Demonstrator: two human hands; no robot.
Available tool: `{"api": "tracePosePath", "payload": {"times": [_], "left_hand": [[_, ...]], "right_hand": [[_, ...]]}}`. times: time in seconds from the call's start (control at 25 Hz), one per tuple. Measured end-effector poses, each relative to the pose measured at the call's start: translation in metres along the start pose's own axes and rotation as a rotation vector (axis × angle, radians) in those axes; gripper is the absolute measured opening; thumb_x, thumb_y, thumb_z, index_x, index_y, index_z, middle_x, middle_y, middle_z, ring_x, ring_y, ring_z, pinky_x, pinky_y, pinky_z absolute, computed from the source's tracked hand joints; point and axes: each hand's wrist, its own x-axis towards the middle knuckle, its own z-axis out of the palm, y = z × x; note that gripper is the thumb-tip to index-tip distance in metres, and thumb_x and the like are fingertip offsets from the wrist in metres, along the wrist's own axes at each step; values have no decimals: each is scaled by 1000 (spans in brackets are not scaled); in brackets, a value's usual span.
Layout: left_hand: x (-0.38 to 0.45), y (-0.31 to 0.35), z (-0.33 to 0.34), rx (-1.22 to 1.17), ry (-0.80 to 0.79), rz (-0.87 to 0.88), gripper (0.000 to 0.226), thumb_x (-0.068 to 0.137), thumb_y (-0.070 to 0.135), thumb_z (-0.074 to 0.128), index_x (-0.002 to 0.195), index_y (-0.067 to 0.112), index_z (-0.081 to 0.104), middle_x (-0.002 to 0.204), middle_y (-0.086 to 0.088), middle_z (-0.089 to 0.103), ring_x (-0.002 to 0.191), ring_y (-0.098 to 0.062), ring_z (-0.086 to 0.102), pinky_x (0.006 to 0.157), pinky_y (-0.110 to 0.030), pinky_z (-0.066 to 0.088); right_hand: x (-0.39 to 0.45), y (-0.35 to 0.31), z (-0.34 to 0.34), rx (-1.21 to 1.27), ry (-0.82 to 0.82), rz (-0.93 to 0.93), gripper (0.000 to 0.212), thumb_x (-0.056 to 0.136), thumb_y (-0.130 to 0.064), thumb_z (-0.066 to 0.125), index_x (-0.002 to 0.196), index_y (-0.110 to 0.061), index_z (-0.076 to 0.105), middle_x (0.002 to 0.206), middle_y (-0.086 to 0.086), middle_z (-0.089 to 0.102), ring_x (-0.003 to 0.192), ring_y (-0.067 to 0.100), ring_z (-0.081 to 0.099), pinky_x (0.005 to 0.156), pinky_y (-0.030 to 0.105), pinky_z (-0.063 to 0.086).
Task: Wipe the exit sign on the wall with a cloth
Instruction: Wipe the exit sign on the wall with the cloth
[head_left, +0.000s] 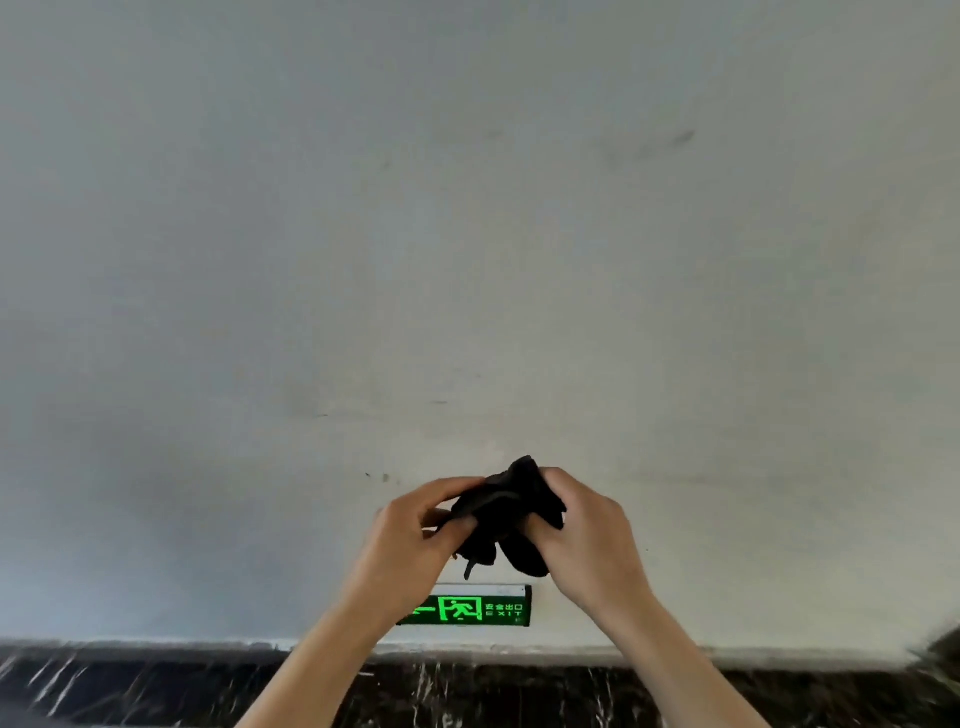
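A black cloth (506, 512) is bunched between both my hands in front of the wall. My left hand (410, 540) pinches its left side and my right hand (587, 540) grips its right side. Just below the cloth, low on the wall, a green lit exit sign (478, 609) shows a running figure and the word EXIT. My left wrist covers the sign's left end. The cloth hangs a little above the sign and does not touch it.
A pale grey-white wall (467, 234) fills most of the view, with a few faint smudges. A dark marble skirting band (156, 686) with white veins runs along the bottom, under the sign.
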Motion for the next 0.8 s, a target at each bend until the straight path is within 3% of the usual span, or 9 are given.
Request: {"api": "tracePosePath", "payload": {"times": [0.12,0.28,0.4,0.48,0.6,0.8], "left_hand": [[16,-22,13,-31,-38,-19,62,95,0,63,104,61,66,104,24,75,89,-7,75,86,-35,60],[37,-76,33,-68,-20,-61,62,93,-2,66,97,60,67,102,27,73,92,-3,73,77,-27,62],[50,-128,49,-134,38,-107,58,90,-4,67,96,53,70,101,22,75,93,-5,73,78,-32,63],[60,-171,61,-186,59,-127,53,89,-5,69,96,48,72,102,17,77,93,-8,74,80,-37,63],[64,-234,82,-228,42,-112,50,88,-4,71,96,46,73,104,12,77,96,-11,75,82,-38,62],[67,-333,113,-272,-33,-13,48,92,-1,68,103,45,73,107,11,77,103,-10,73,81,-27,61]], "right_hand": [[3,14,10,84,7,72,25,87,-25,65,84,-49,58,86,-29,67,81,-7,61,63,9,44],[15,50,47,81,-38,106,28,87,-23,65,104,-44,63,96,-23,70,95,-8,61,76,14,49],[20,87,85,161,-152,123,56,78,-36,72,127,-51,51,122,-31,59,116,-18,49,95,14,46],[25,117,116,242,-177,149,68,68,-49,73,131,-54,48,125,-37,57,118,-21,45,94,9,44],[30,167,164,301,-87,163,45,73,-46,74,113,-59,59,115,-43,59,109,-24,50,80,-3,40],[29,250,240,359,53,138,28,81,-25,71,100,-46,72,98,-31,72,97,-11,62,70,0,44]]}}
